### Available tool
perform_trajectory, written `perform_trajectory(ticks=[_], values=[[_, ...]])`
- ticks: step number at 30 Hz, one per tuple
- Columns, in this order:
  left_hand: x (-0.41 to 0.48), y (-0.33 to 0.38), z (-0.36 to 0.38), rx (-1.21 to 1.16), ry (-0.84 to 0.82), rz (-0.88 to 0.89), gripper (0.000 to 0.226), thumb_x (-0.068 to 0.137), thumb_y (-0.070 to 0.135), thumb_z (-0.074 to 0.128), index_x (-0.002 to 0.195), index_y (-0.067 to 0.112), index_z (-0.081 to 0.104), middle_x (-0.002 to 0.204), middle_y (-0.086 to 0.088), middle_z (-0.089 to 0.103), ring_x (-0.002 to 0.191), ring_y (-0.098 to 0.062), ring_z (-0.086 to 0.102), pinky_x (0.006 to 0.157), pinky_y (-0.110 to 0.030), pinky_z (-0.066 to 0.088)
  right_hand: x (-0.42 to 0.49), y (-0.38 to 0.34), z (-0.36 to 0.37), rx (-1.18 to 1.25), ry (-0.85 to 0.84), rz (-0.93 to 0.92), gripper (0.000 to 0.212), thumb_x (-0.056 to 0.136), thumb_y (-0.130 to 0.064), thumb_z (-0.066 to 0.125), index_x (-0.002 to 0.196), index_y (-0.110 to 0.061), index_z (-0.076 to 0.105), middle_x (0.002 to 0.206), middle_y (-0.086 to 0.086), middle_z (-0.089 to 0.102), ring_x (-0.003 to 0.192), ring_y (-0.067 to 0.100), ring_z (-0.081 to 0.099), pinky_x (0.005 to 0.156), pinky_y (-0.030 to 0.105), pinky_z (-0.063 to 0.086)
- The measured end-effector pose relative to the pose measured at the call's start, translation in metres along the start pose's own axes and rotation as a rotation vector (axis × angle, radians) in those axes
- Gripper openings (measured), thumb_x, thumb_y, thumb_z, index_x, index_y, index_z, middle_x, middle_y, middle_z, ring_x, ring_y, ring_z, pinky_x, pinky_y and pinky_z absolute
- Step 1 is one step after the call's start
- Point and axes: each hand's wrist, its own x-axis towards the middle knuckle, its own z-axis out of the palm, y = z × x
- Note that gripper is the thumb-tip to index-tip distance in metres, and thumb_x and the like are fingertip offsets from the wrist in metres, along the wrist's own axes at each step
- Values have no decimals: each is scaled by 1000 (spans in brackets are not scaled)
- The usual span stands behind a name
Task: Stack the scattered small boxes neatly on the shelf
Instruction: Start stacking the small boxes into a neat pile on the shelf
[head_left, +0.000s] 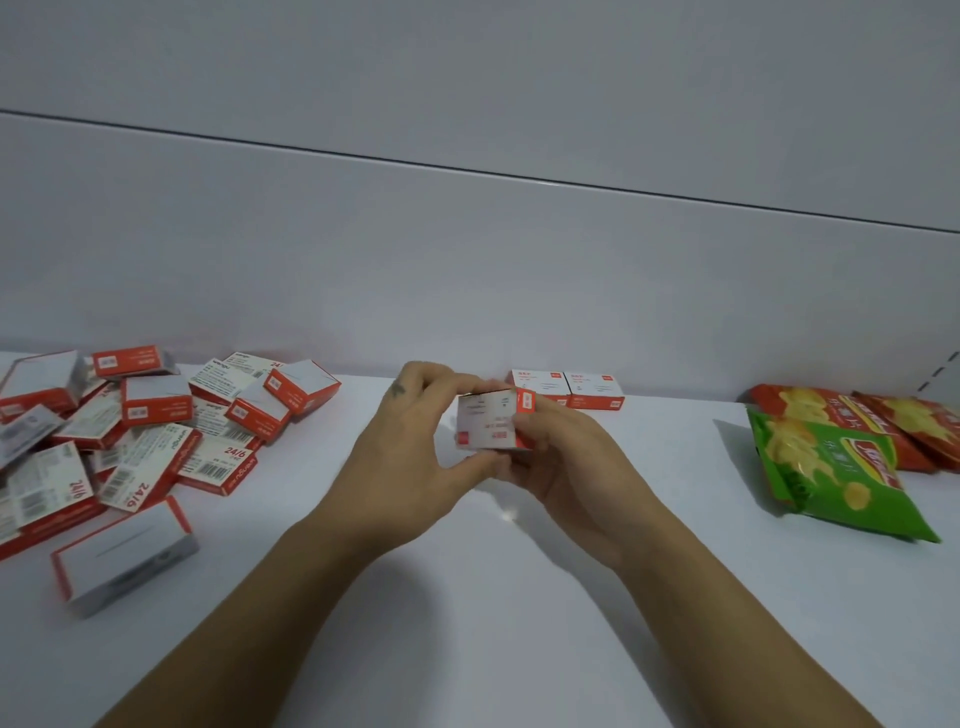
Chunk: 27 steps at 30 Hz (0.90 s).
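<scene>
Both hands hold one small white-and-red box (491, 420) just above the white shelf (467, 597) near its middle. My left hand (410, 441) grips its left side and top, and my right hand (561, 462) holds its right side and bottom. Two matching boxes (569, 388) stand side by side against the back wall, just behind the held one. A scattered pile of several red-and-white boxes (145, 426) covers the shelf's left part. One larger box (122, 553) lies apart near the front left.
Snack bags lie at the right: a green one (831, 478) in front and red ones (883, 415) behind it. A grey back wall (467, 286) closes the shelf. A slotted upright (940, 374) shows at the far right.
</scene>
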Motion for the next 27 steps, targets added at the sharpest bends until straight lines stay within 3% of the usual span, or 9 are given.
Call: perform_trajectory(ticks=[2, 5, 10, 14, 16, 20, 22, 25, 27], values=[[0, 0, 0, -88, -17, -63, 50, 74, 40, 78, 115, 44, 49, 113, 23, 53, 110, -1, 49, 80, -14, 49, 2, 0, -3, 144, -3, 45, 37, 94, -5, 38, 126, -5, 55, 116, 20, 67, 108, 36, 64, 87, 41, 56], [0, 3, 2, -190, 26, -117, 52, 67, 36, 84, 109, 42, 55, 106, 24, 58, 101, 3, 54, 74, -13, 51, 4, 1, -7, 85, 36, 25, 39, 91, -2, 35, 122, -5, 58, 110, 21, 69, 106, 38, 64, 81, 40, 57], [-1, 7, 7, -297, 38, -144, 55, 60, 27, 89, 103, 43, 57, 101, 26, 59, 101, 10, 52, 64, -9, 50, 3, 0, -12, -137, 107, -47, 23, 90, -5, 53, 106, -8, 70, 102, 15, 72, 94, 29, 68, 72, 36, 56], [-2, 8, 6, -484, 7, -203, 68, 63, 19, 88, 114, 46, 52, 98, 19, 68, 94, -5, 65, 68, -21, 55, 1, -7, -19, -215, 104, -31, 13, 85, -7, 62, 97, -4, 64, 94, 11, 74, 79, 21, 66, 65, 31, 54], [0, 8, 6, -612, -12, -253, 70, 64, 21, 85, 120, 41, 49, 93, 6, 73, 87, -14, 70, 76, -28, 56, -1, -13, -24, -164, 35, 2, 27, 78, -8, 62, 104, -1, 57, 88, 13, 71, 71, 21, 64, 62, 30, 53], [2, 10, 2, -642, -63, -267, 40, 79, 20, 73, 113, 34, 58, 91, 1, 74, 87, -18, 71, 83, -36, 55, -3, -15, -31, -155, -88, -3, 60, 80, -2, 60, 135, -22, 50, 100, 18, 66, 85, 31, 65, 70, 34, 54], [2, 9, 1, -671, -47, -246, 34, 84, 24, 67, 116, 33, 60, 92, -1, 73, 89, -20, 70, 83, -34, 56, -2, -12, -29, -169, -67, -41, 58, 81, -2, 64, 133, -26, 53, 103, 16, 68, 87, 33, 66, 74, 35, 55], [1, 7, 4, -644, -93, -224, 50, 76, 40, 68, 125, 40, 56, 99, 6, 70, 93, -15, 68, 77, -26, 55, 0, -6, -22, -129, 32, -96, 47, 82, -3, 69, 125, -19, 59, 105, 20, 69, 92, 35, 68, 76, 37, 56], [1, 5, 9, -590, -118, -225, 52, 77, 29, 75, 122, 46, 56, 99, 10, 69, 93, -11, 67, 73, -22, 55, 0, -4, -18, -87, 104, -116, 39, 81, -6, 72, 118, -13, 60, 104, 22, 69, 92, 34, 69, 75, 38, 56]])
